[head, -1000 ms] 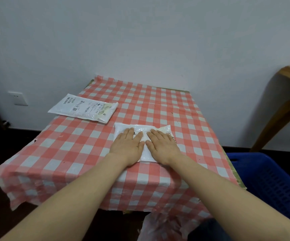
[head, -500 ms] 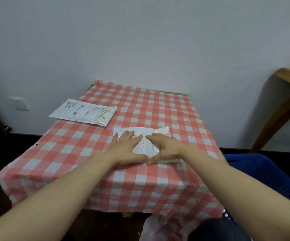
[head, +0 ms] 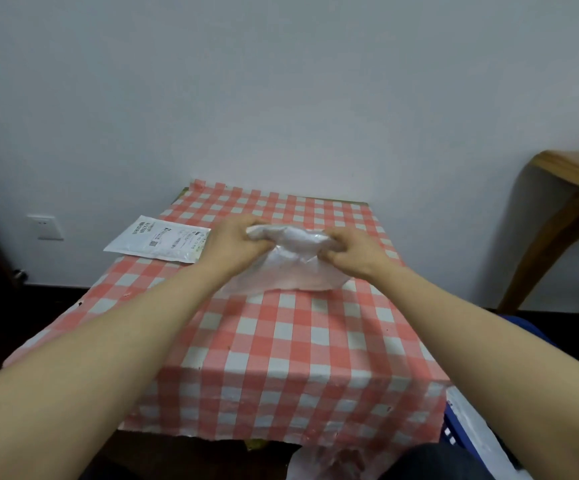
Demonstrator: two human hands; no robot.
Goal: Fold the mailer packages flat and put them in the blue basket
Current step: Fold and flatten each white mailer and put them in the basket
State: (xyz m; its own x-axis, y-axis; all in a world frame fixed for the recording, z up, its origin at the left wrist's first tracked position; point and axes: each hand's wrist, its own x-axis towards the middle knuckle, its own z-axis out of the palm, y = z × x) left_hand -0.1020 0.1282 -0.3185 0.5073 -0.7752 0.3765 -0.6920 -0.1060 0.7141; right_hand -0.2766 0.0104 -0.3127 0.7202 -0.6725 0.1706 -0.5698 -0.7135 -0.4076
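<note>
A white plastic mailer (head: 290, 268) is lifted off the red-checked table (head: 291, 344), its upper edge bunched between both hands and its lower part hanging loose. My left hand (head: 234, 245) grips the mailer's left end with curled fingers. My right hand (head: 352, 252) grips its right end the same way. A second white mailer (head: 158, 242) with a printed label lies flat at the table's far left. The blue basket (head: 454, 431) shows only as a strip at the lower right, with white plastic (head: 482, 434) inside it.
A wooden table (head: 572, 188) stands at the right by the wall. A wall socket (head: 45, 227) sits low at the left. Crumpled clear plastic (head: 329, 462) lies below the table's front edge, near my dark-clothed knee (head: 433, 462).
Both hands went from pressing the mailer flat on the table to gripping its ends and lifting it up. The camera view has tilted upward.
</note>
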